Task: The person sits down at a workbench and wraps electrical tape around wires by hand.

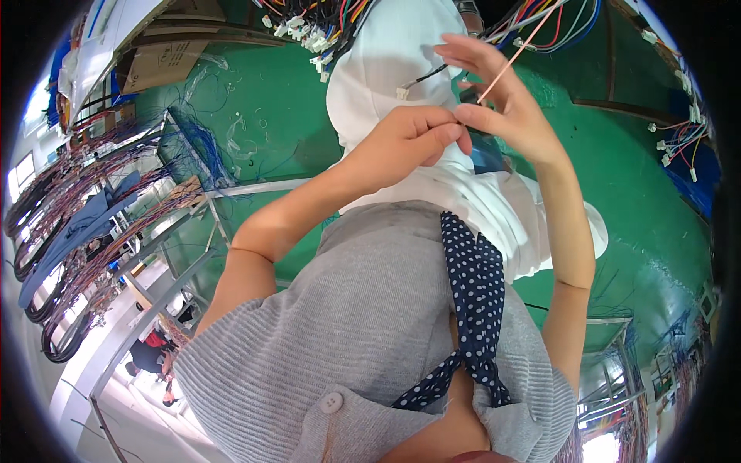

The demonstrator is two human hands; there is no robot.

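My left hand [423,139] is closed in front of my lap, its thumb and fingertips pressed together. What it pinches, if anything, is hidden. Against its fingertips rests the thumb of my right hand [505,104], whose other fingers are stretched out and apart. A thin pink wire [519,52] slants down across the right hand, its lower end near that thumb. Just left of the right fingers, a short black wire [429,75] ends in a small white connector [402,93] over my white trousers.
Bundles of coloured wires with white connectors [312,38] hang at the top, and more connectors [693,114] at the right. Long wire bundles [85,231] lie on a metal rack at the left. A cardboard box [166,62] and plastic scraps are on the green floor [270,108]. Another person [147,359] is far off, lower left.
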